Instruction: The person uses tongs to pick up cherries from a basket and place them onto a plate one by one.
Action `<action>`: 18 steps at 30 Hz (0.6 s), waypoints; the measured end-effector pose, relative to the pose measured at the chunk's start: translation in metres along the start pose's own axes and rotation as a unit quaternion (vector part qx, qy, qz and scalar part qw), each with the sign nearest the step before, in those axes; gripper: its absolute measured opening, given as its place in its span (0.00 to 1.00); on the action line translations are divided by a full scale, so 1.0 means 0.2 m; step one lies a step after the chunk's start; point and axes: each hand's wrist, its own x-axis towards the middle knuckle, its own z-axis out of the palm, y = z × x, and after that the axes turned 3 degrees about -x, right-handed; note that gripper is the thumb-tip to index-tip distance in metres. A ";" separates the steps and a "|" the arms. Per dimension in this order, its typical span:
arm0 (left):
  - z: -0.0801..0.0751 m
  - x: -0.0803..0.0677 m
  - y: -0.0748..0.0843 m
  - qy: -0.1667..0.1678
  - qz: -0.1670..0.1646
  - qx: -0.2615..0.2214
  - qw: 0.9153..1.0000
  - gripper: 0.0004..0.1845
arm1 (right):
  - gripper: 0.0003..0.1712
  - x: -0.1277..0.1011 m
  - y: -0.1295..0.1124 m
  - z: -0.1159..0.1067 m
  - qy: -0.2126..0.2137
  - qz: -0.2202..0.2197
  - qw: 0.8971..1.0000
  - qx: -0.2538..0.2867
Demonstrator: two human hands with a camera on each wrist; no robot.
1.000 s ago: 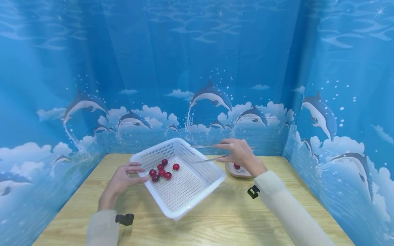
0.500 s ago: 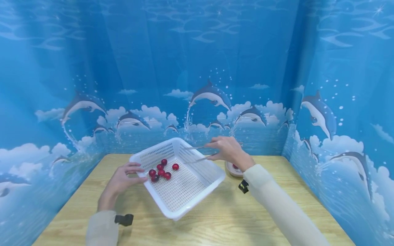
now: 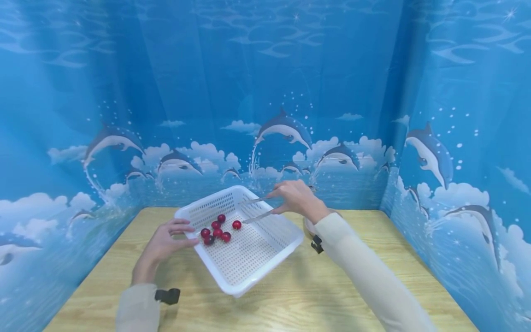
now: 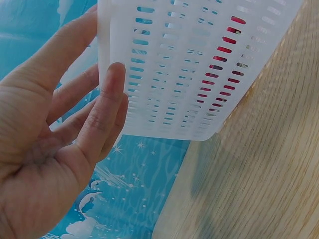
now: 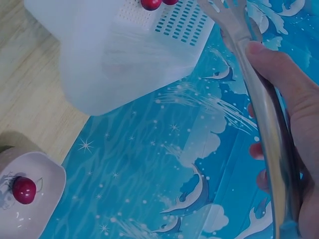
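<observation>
A white slotted basket (image 3: pixel 249 258) sits on the wooden table (image 3: pixel 290 299) with several red cherries (image 3: pixel 215 229) in its left part. My left hand (image 3: pixel 182 233) lies with straight fingers (image 4: pixel 113 94) against the basket's outer left wall (image 4: pixel 199 59). My right hand (image 3: pixel 286 199) grips metal tongs (image 3: pixel 259 216) above the basket's far right rim. Their open tips point left toward the cherries and carry nothing. In the right wrist view the tongs (image 5: pixel 264 114) run past my thumb, and the basket (image 5: pixel 109 55) lies below.
A small pink dish (image 5: pixel 50 174) holding one cherry (image 5: pixel 24 190) stands right of the basket, mostly hidden behind my right forearm in the head view. Blue dolphin-print curtains (image 3: pixel 265 92) wall the table at the back and on both sides.
My right hand has carried the tongs leftward, from over the pink dish to over the basket. The left hand, basket and cherries have stayed put.
</observation>
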 end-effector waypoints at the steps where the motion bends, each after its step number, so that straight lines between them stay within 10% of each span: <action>1: 0.00 0.00 0.00 0.000 0.001 0.001 1.000 0.34 | 0.27 0.01 0.00 0.00 -0.005 0.000 1.000 -0.002; 18: 0.00 0.00 -0.01 0.001 -0.004 -0.003 1.000 0.36 | 0.27 0.19 -0.08 0.05 -0.066 -0.001 0.998 -0.003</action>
